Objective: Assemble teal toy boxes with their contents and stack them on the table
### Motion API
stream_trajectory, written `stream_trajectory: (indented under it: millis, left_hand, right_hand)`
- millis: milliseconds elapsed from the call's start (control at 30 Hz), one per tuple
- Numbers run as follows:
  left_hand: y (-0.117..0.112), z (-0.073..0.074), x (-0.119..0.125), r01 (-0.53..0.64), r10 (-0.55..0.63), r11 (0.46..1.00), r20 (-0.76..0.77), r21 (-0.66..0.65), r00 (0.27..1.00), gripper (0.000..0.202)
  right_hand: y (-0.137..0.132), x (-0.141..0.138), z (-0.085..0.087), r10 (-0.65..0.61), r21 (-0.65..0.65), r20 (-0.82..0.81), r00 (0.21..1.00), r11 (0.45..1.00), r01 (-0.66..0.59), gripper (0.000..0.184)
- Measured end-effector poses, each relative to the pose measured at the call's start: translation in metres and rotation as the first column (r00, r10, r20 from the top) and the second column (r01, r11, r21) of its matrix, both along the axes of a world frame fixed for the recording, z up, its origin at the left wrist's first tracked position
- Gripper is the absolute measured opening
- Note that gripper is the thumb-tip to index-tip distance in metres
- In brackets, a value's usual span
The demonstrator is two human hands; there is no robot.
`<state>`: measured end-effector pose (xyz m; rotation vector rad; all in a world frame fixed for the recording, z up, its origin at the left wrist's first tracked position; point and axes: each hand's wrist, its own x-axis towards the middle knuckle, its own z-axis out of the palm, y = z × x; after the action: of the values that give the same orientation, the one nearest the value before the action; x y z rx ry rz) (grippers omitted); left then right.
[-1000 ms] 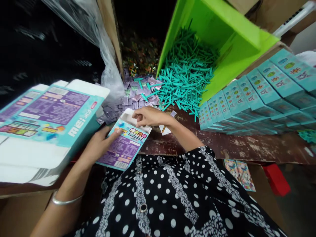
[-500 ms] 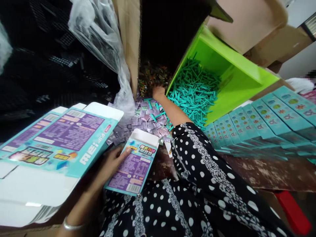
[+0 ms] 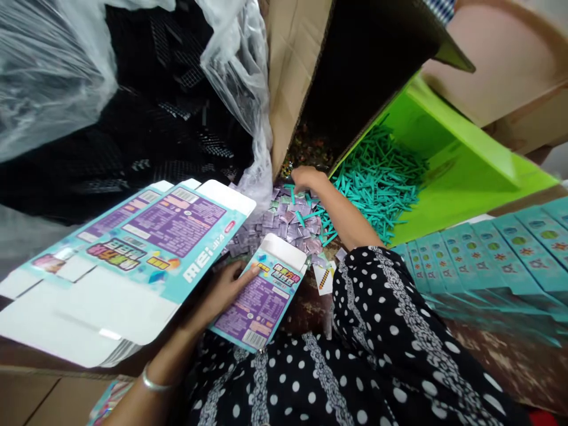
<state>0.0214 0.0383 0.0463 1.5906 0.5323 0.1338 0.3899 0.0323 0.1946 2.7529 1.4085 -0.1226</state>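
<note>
My left hand (image 3: 233, 287) grips a small teal and purple carton (image 3: 261, 296), thumb on its printed face, its white top flap raised. My right hand (image 3: 307, 177) is at the mouth of the dark cardboard box (image 3: 293, 77), its fingers curled downward. Close to its fingertips are small shiny multicoloured pieces (image 3: 287, 168); whether the fingers hold one is hidden. Below that hand spreads a heap of little purplish sachets (image 3: 284, 222), a few teal sticks lying over them. Right of the wrist, many teal sticks (image 3: 377, 183) fill part of a tipped green bin (image 3: 465, 171).
Flat unfolded teal cartons (image 3: 146, 236) lie stacked at left. Behind them, black gridded plastic pieces (image 3: 177, 112) sit within a clear plastic bag (image 3: 244, 71). A row of teal boxes (image 3: 501, 254) stands at right. A white card (image 3: 323, 278) lies near my right sleeve.
The view has swung left, so things appear further right. My right hand has drawn back slightly from inside the cardboard box to its mouth. My left hand keeps the carton.
</note>
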Motion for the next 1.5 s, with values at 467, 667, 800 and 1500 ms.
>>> stream_trajectory:
  millis: [467,667,800,1500]
  left_hand:
    - [-0.004,-0.01,0.0,0.031,-0.03,0.999,0.055,-0.013,0.998,0.063]
    - [-0.003,-0.014,0.0,0.027,-0.028,0.999,0.07,0.02,0.997,0.055]
    - [-0.002,-0.016,0.002,-0.008,-0.002,0.997,0.127,0.079,0.992,0.051]
    - [0.01,-0.005,-0.005,-0.013,0.014,1.0,0.07,-0.005,0.997,0.088]
  right_hand:
    - [0.171,-0.099,-0.006,0.124,0.279,0.07,0.99,0.95,-0.139,0.077]
    - [0.202,-0.093,0.002,0.095,0.325,0.148,0.984,0.935,-0.139,0.047]
    - [0.17,-0.101,0.03,0.112,0.495,0.219,0.969,0.844,-0.209,0.043]
    - [-0.089,-0.141,0.001,0.27,0.13,-0.746,0.608,0.955,-0.265,0.023]
